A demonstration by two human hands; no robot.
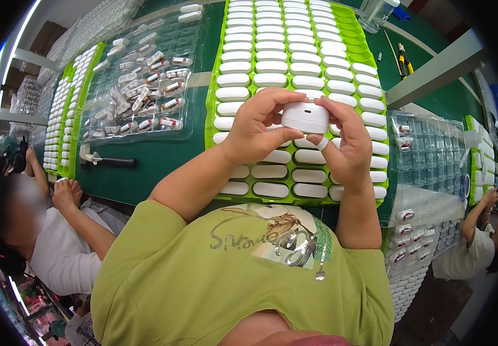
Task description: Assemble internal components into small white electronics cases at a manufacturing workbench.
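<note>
Between my two hands is a white charging case [305, 120], rounded at its ends, with a small dark port slot on the side that shows. My left hand [259, 126] grips its left end between thumb and fingers. At the right end, my right hand [346, 134] closes on it the same way, a white band around its thumb. Both hands are raised over a bright green tray [350, 27], which is filled with rows of similar white cases; several slots at its far right hold none. The hands hide some of the cases beneath.
Left of the green tray, a clear plastic tray [183, 128] holds loose small parts, with a hammer [113, 162] in front of it. On the right are another clear tray [433, 173], a grey post [439, 69] and pliers [404, 60]. Co-workers sit at left [67, 248] and right [462, 254].
</note>
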